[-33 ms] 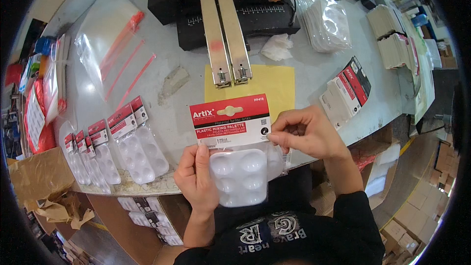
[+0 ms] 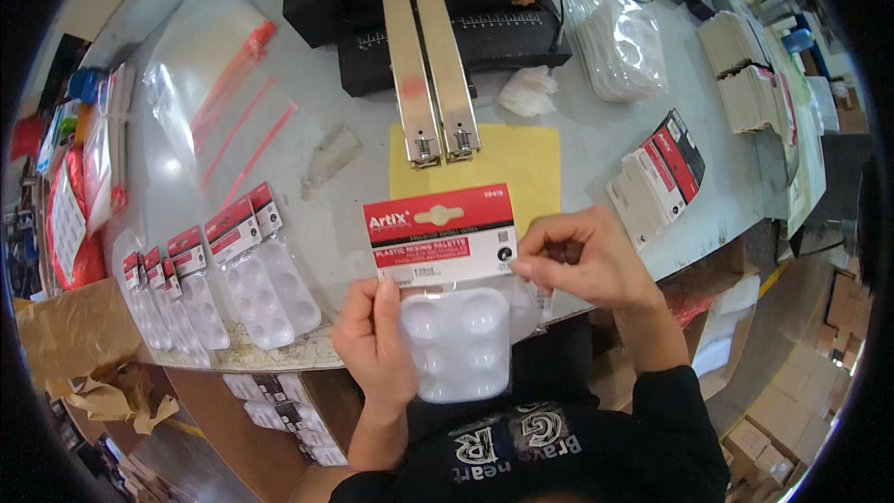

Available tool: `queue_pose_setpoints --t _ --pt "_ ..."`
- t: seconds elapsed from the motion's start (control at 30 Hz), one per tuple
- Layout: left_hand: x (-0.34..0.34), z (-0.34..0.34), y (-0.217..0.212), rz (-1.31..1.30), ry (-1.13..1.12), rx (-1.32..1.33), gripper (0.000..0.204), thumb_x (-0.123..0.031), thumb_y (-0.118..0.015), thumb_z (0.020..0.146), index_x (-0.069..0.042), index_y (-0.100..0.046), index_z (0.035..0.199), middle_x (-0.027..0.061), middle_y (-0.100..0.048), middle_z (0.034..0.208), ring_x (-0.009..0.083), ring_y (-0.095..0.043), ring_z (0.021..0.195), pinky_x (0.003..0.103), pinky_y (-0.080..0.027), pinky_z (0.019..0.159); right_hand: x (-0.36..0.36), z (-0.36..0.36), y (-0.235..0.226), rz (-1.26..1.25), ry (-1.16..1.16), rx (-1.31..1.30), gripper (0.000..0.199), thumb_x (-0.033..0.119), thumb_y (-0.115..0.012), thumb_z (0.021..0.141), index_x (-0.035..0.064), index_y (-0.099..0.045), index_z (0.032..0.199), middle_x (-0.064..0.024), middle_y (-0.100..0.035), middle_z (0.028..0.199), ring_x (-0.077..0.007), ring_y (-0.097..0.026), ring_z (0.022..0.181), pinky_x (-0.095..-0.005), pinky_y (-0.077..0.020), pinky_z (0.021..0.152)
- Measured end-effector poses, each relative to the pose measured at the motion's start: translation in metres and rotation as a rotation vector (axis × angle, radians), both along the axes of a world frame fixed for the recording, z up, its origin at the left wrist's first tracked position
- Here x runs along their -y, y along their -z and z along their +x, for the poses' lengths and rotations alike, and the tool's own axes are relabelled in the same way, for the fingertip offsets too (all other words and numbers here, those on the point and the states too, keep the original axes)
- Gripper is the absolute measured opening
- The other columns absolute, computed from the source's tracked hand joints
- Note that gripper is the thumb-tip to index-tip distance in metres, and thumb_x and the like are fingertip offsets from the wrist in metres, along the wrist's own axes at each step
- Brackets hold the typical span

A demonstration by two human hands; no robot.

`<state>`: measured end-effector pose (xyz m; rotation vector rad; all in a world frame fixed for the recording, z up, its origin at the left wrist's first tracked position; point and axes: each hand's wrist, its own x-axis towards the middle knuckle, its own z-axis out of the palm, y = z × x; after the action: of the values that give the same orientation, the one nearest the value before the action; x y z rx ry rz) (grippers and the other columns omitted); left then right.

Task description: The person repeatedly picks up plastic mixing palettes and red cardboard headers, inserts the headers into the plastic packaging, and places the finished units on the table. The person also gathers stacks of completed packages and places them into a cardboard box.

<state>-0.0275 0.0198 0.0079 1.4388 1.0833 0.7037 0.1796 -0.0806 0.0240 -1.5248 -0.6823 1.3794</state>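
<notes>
Glossy white 6-well palette [image 2: 455, 346] below a red-topped card [image 2: 440, 240].

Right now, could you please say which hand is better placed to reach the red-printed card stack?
Probably the right hand: though pinching the palette pack, it is nearer the card stack than the left hand, which holds the pack's left side.

The card [image 2: 438, 247] bears white lettering on red, smaller print on a dark strip, a square code and a round black mark. Left of the card, the tags [image 2: 230, 226] repeat red-and-white print; right of it, the stack [image 2: 672, 163] does too. Beyond it, the machine [image 2: 507, 37] shows white scale marks; nearer, the shirt [image 2: 517, 442] has pale letters.
</notes>
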Motion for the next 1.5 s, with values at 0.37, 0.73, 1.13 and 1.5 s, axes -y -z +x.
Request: queue_pose_setpoints --t 0.37,0.73,1.13,1.5 --pt "-0.062 0.05 0.048 -0.054 0.072 -0.027 0.03 -0.021 -0.046 0.098 0.0 -0.048 0.077 0.0024 -0.047 0.065 0.0091 -0.04 0.064 0.026 -0.037 0.061 -0.056 -0.005 0.055 0.041 0.531 -0.065 0.01 0.009 -0.064 0.084 -0.001 -0.064 0.082 0.0037 -0.051 0.062 -0.002 -0.041 0.052 -0.0173 -0.0264 0.046" --pt "-0.077 0.008 0.046 0.184 0.048 -0.373 0.029 -0.023 -0.049 0.095 0.001 -0.056 0.081 0.0019 -0.054 0.066 0.015 -0.048 0.063 0.031 -0.041 0.065 -0.007 0.056 0.022 0.036 0.552 0.905 0.037 0.017 -0.068 0.081 0.0014 -0.061 0.113 -0.0102 -0.063 0.104 -0.0191 -0.059 0.094 -0.0305 -0.0456 0.083" --pt "-0.022 0.022 0.051 0.24 0.097 -0.234 0.013 -0.012 -0.063 0.085 -0.002 -0.055 0.088 0.0074 -0.052 0.087 0.0178 -0.049 0.077 0.029 -0.041 0.071 0.077 0.097 0.019 -0.448 0.511 1.231 0.068 0.026 -0.083 0.068 -0.005 -0.055 0.122 -0.0126 -0.068 0.098 -0.0171 -0.064 0.091 -0.0296 -0.0487 0.086" --pt "0.003 0.021 -0.009 -0.19 0.234 0.18 0.009 -0.007 -0.051 0.096 0.001 -0.051 0.099 0.0135 -0.069 0.088 0.0074 -0.058 0.073 0.018 -0.043 0.069 -0.035 0.015 -0.034 0.014 -0.197 0.602 0.042 0.024 -0.086 0.067 -0.0015 -0.064 0.091 -0.0028 -0.064 0.069 -0.0063 -0.053 0.056 -0.0209 -0.0443 0.052"
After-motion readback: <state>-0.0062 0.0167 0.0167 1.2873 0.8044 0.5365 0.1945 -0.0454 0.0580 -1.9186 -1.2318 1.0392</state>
